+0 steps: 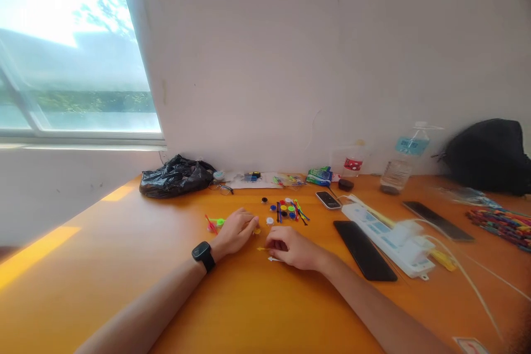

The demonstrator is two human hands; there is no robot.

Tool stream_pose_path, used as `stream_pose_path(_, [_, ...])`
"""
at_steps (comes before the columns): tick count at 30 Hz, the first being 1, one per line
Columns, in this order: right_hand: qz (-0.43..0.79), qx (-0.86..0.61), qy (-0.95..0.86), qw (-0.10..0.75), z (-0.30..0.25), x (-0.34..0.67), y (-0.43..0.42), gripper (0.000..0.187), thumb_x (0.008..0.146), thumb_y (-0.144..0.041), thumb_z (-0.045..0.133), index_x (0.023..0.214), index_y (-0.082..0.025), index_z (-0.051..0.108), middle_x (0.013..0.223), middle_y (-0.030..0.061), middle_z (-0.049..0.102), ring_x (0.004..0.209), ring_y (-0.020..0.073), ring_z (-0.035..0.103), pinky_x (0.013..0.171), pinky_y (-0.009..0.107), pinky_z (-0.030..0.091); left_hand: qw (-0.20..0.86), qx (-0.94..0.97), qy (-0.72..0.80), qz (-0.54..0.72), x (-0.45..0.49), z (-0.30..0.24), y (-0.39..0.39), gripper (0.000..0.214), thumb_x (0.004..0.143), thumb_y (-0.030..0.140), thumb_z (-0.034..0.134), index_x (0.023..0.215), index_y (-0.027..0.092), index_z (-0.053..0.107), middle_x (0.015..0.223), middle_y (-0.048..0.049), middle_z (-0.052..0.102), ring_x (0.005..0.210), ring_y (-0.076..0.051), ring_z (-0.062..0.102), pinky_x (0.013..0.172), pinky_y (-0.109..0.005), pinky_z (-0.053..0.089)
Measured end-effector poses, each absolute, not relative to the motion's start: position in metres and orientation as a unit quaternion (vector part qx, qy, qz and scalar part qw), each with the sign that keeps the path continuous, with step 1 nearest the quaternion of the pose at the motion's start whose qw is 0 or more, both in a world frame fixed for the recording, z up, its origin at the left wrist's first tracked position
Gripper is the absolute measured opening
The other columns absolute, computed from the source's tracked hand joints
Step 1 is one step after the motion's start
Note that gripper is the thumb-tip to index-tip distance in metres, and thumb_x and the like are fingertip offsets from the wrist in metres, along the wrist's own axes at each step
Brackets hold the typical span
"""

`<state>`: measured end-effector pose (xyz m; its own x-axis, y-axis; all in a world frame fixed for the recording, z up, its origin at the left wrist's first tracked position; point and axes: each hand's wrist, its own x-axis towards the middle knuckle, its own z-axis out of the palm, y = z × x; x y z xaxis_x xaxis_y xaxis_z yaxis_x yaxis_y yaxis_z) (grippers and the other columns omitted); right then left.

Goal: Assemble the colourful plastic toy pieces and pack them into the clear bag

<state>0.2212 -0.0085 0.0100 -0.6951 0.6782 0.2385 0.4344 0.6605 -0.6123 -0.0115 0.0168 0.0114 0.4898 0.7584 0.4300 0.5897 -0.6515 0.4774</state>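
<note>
Your left hand (236,232) is resting beside a yellow disc (258,232), your right hand (293,247) curling by a yellow arrow (261,249); grips unclear.

Far left: crumpled glossy black plastic bag (176,178) | just right of it: thin-framed eyeglasses (222,187) | far right: clear plastic bottle with blue label (404,160), rounded black bag (489,159) beside it | right: long white plastic power strip (376,232), flat black rectangular slab (365,250) at its left | right edge: multicoloured bundle of cords (504,227)
</note>
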Motion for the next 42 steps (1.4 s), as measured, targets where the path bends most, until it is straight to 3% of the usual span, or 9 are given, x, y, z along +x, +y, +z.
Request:
stream_pose_path(6, [0.273, -0.368, -0.851, 0.258, 0.007, 0.228, 0.002, 0.007, 0.081, -0.019, 0.073, 0.084, -0.018, 0.067, 0.089, 0.0021, 0.061, 0.071, 0.0137, 0.057, 0.063, 0.024, 0.047, 0.173, 0.877, 0.334, 0.299, -0.010, 0.021, 0.008, 0.052, 0.109, 0.040, 0.029, 0.083, 0.021, 0.071, 0.086, -0.0048, 0.072, 0.085, -0.020, 0.061, 0.086, -0.031, 0.045])
stream_pose_path(14, [0.223, -0.370, -0.864, 0.260, 0.011, 0.233, 0.005, 0.007, 0.087, -0.017, 0.065, 0.081, -0.018, 0.065, 0.092, 0.0034, 0.061, 0.082, 0.0162, 0.059, 0.072, 0.027, 0.047, 0.172, 0.882, 0.336, 0.283, -0.007, 0.020, 0.008, 0.052, 0.108, 0.041, 0.030, 0.080, 0.021, 0.068, 0.081, -0.0042, 0.068, 0.080, -0.019, 0.060, 0.080, -0.029, 0.044])
stream_pose_path(26, [0.220, -0.378, -0.864, 0.247, 0.015, 0.237, 0.005, 0.007, 0.089, -0.022, 0.064, 0.083, -0.019, 0.061, 0.082, 0.0017, 0.062, 0.074, 0.0157, 0.055, 0.066, 0.026, 0.041, 0.169, 0.865, 0.371, 0.293, -0.007, 0.014, 0.012, 0.053, 0.108, 0.047, 0.032, 0.072, 0.018, 0.059, 0.071, -0.0014, 0.062, 0.063, -0.015, 0.051, 0.062, -0.027, 0.037])
stream_pose_path(33, [0.305, -0.367, -0.807, 0.348, 0.005, 0.223, 0.005, 0.015, 0.100, -0.035, 0.054, 0.094, -0.020, 0.058, 0.086, 0.0012, 0.062, 0.076, 0.0160, 0.056, 0.070, 0.028, 0.045, 0.250, 0.841, 0.354, 0.325, -0.005, 0.015, 0.009, 0.053, 0.108, 0.048, 0.030, 0.080, 0.017, 0.063, 0.079, -0.0027, 0.070, 0.069, -0.015, 0.059, 0.067, -0.025, 0.042])
stream_pose_path(42, [0.291, -0.348, -0.779, 0.433, -0.003, 0.203, 0.006, 0.016, 0.099, -0.032, 0.056, 0.097, -0.019, 0.066, 0.095, 0.0050, 0.070, 0.091, 0.0197, 0.066, 0.085, 0.032, 0.050, 0.168, 0.856, 0.352, 0.339, -0.007, 0.001, 0.019, 0.027, 0.101, 0.037, 0.053, 0.095, 0.021, 0.074, 0.084, -0.0021, 0.072, 0.075, -0.015, 0.060, 0.072, -0.026, 0.042])
